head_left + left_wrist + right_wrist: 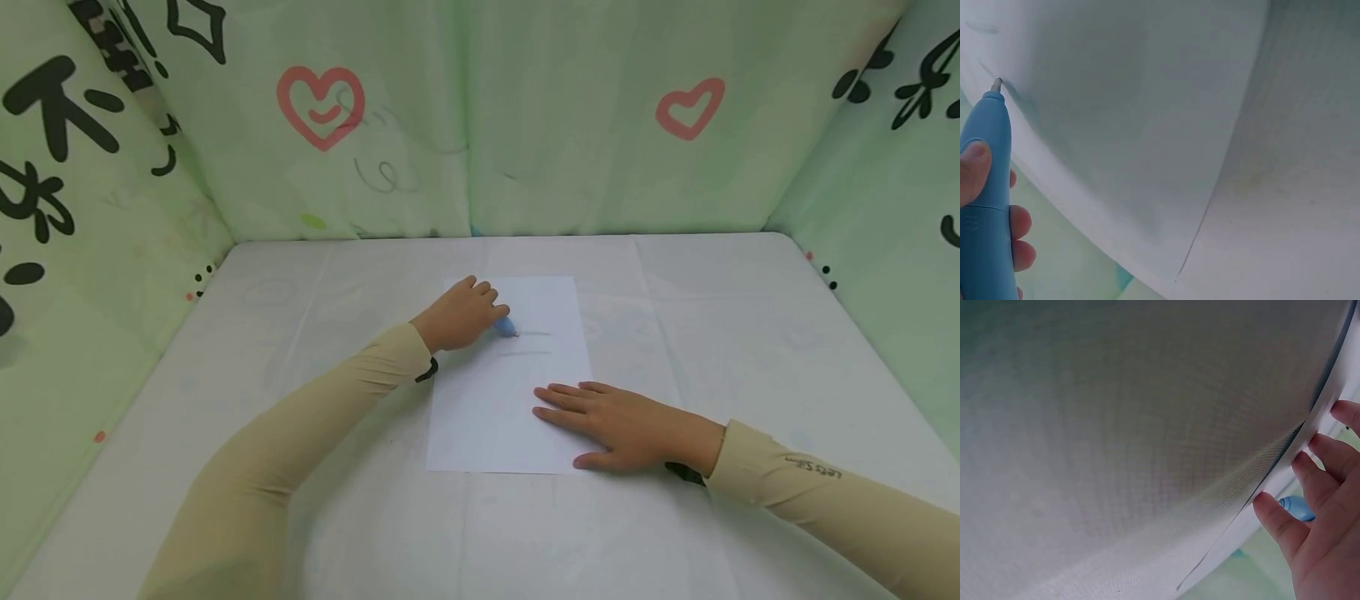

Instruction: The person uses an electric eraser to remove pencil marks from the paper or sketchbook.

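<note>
A white sheet of paper [495,417] lies on the table, with two faint grey lines [525,353] across its upper part. My left hand [461,315] grips a thick blue pen-like tool [505,326] over the upper left of the sheet. In the left wrist view, the thumb and curled fingers wrap the blue body, and its slim metal tip [997,84] meets the paper at a faint stroke. My right hand [622,425] rests with spread, straight fingers on the sheet's lower right edge. The right wrist view shows its fingertips [1264,501] along the paper.
A white cloth with fold creases covers the table [360,533]. Green fabric panels [555,183] with red hearts [321,108] and black markings rise at the back and both sides.
</note>
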Tool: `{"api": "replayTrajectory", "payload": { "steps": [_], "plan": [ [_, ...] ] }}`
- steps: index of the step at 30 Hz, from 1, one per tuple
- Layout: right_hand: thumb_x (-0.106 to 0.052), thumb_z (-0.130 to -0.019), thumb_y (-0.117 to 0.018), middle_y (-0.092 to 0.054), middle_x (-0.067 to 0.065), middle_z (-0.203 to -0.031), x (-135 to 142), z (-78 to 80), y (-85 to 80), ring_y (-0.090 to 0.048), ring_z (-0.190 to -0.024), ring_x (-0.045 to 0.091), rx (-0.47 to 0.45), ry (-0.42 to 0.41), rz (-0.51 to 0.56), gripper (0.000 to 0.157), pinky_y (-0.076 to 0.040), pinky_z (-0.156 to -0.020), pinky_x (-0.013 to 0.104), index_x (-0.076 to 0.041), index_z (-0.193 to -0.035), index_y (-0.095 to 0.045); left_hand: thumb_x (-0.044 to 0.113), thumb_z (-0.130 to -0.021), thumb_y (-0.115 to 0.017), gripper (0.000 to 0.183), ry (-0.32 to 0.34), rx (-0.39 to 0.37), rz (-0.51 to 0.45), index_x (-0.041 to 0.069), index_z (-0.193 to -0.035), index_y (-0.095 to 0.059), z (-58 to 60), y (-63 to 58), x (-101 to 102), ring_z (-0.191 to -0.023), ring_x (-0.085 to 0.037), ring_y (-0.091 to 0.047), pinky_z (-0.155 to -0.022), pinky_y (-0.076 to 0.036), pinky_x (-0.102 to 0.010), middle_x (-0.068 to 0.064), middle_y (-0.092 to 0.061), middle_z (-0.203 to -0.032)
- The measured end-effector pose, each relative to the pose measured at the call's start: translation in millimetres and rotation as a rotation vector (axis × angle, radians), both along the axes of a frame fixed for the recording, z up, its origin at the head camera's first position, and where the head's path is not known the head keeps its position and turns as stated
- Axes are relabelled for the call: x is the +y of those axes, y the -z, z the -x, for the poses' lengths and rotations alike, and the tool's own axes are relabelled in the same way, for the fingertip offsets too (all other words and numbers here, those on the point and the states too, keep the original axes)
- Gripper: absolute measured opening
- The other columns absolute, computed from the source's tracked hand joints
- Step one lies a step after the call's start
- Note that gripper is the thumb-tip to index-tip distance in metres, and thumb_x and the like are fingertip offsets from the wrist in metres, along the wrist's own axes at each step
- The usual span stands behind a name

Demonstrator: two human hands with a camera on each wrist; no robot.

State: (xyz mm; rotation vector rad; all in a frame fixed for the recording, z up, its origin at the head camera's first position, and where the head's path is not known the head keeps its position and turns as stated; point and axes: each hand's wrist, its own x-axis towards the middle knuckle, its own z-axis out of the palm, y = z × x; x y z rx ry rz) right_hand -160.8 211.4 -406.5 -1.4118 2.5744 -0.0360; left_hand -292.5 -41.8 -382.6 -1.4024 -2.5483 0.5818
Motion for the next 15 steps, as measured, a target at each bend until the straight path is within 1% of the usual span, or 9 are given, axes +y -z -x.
{"api": "replayTrajectory", "payload": {
  "steps": [3,7,12,15],
  "plan": [
    [-0.045,-0.093,-0.052,-0.025,0.007,-0.156,-0.3,-0.4,-0.8,-0.030,-0.142,0.025,-0.002,0.000,0.002,0.067,-0.031,-0.109,0.048,-0.016,-0.148,-0.029,0.016,-0.096,-0.052,0.023,-0.013,0.008,0.002,0.016,-0.117,-0.058,1.0,1.0,-0.6,-0.104,-0.023,-0.060,-0.096,-0.045,-0.039,-0.007,-0.065,-0.111],
    [-0.045,-0.092,-0.053,-0.025,0.007,-0.156,-0.6,-1.0,-2.3,-0.030,-0.141,0.026,-0.008,0.001,0.003,0.067,-0.031,-0.109,0.048,-0.016,-0.148,-0.030,0.015,-0.095,-0.053,0.023,-0.001,-0.008,-0.008,0.016,-0.117,-0.058,1.1,1.0,-0.3,-0.103,-0.023,-0.060,-0.094,-0.045,-0.038,-0.008,-0.065,-0.111],
    [-0.044,-0.092,-0.053,-0.025,0.008,-0.156,-0.3,-0.7,-2.3,-0.030,-0.142,0.026,-0.010,0.000,0.006,0.066,-0.031,-0.109,0.049,-0.016,-0.148,-0.030,0.016,-0.096,-0.052,0.024,-0.022,-0.005,0.005,0.017,-0.119,-0.058,1.0,0.6,1.0,-0.105,-0.023,-0.059,-0.095,-0.044,-0.038,-0.007,-0.065,-0.112],
    [-0.045,-0.093,-0.052,-0.025,0.007,-0.156,0.2,-0.1,-1.4,-0.029,-0.142,0.026,-0.008,-0.001,0.004,0.066,-0.031,-0.109,0.048,-0.016,-0.148,-0.030,0.014,-0.096,-0.052,0.025,-0.010,-0.025,0.002,0.017,-0.119,-0.058,1.3,0.8,2.5,-0.105,-0.023,-0.059,-0.096,-0.044,-0.039,-0.007,-0.065,-0.113]
  ]
}}
